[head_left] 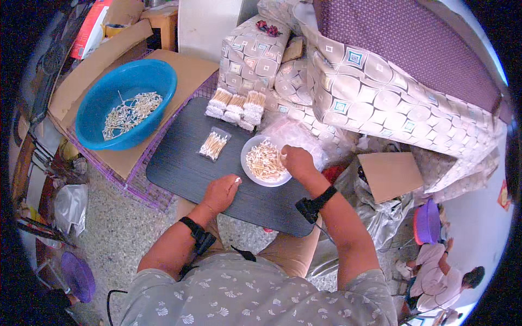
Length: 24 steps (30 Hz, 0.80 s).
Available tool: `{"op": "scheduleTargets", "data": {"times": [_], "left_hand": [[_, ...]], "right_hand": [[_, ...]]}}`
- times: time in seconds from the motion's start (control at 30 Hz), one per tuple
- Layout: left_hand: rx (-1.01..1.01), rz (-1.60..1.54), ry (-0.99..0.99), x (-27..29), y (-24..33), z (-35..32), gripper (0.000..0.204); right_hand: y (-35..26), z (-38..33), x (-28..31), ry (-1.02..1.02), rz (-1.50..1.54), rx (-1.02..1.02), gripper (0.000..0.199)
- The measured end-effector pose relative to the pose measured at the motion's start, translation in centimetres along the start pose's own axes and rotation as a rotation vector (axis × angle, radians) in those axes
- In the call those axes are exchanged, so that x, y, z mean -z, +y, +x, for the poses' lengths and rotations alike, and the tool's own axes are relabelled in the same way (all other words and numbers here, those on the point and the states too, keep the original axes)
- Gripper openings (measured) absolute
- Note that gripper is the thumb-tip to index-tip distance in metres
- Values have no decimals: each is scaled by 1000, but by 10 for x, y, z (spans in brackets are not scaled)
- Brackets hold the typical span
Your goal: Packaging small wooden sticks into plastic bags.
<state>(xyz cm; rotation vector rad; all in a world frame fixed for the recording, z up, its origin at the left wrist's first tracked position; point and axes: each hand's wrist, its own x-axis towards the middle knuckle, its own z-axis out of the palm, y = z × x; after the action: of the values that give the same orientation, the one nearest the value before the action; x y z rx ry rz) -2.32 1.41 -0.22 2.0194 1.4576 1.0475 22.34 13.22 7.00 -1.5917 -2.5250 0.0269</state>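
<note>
Left hand (220, 191): I see its grip clenched on a few white-tipped cotton swabs (237, 180), resting on the dark grey tabletop (179, 163).
Right hand (296, 161): its grip pinches swabs at the round white bowl of wooden-stemmed swabs (265, 162).

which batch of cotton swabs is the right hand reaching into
The swabs in the white bowl: the right hand rests on its rim. The blue basin's loose swabs and the bagged packs lie farther off.

Right hand (296, 161) over swab bowl (251, 169)
</note>
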Motion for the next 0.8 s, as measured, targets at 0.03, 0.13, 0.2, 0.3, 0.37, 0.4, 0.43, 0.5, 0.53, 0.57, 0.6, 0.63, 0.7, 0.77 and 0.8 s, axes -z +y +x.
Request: {"op": "scheduleTargets", "data": {"times": [0.03, 0.13, 0.2, 0.3, 0.37, 0.4, 0.43, 0.5, 0.53, 0.57, 0.6, 0.63, 0.7, 0.77, 0.8], "left_hand": [[2, 6, 1, 0, -1, -1, 24], [23, 18, -17, 0, -2, -2, 25], [13, 36, -22, -3, -5, 0, 24], [-14, 36, -9, -2, -3, 0, 24], [-33, 29, 3, -1, -1, 0, 24], [-33, 27, 0, 0, -1, 0, 24], [-31, 22, -2, 1, -1, -1, 24], [-11, 38, -19, 5, -1, -3, 25], [6, 48, -37, 4, 1, -1, 25], [-2, 55, -42, 3, 2, -1, 25], [-12, 47, 2, 2, 3, -1, 25], [-16, 40, 45, 1, 0, -3, 25], [43, -122, 46, 2, -13, -5, 27], [86, -298, 27, 9, 1, 1, 29], [226, -480, -65, 13, 20, 2, 30]], "right_hand": [[-3, 0, 5, -1, 1, 2, 21], [-7, -3, 19, -57, 94, -48, 23], [-3, -7, 22, -73, 125, -72, 27], [1, -17, 22, -61, 222, -90, 25], [-1, -28, 21, -35, 253, -101, 24], [-2, -35, 21, -13, 279, -109, 24], [-6, -43, 21, -8, 281, -111, 24], [-17, -59, 18, 61, 497, -123, 26], [-17, -70, 13, 74, 498, -132, 26], [-19, -79, 5, 72, 669, -156, 26], [-20, -87, -3, 71, 842, -179, 26], [-27, -94, -4, 75, 853, -183, 26], [-54, -108, 1, -68, 1146, -250, 17], [-63, -123, 3, -58, 1244, -259, 16], [-66, -130, 4, -51, 1329, -262, 16]]}}
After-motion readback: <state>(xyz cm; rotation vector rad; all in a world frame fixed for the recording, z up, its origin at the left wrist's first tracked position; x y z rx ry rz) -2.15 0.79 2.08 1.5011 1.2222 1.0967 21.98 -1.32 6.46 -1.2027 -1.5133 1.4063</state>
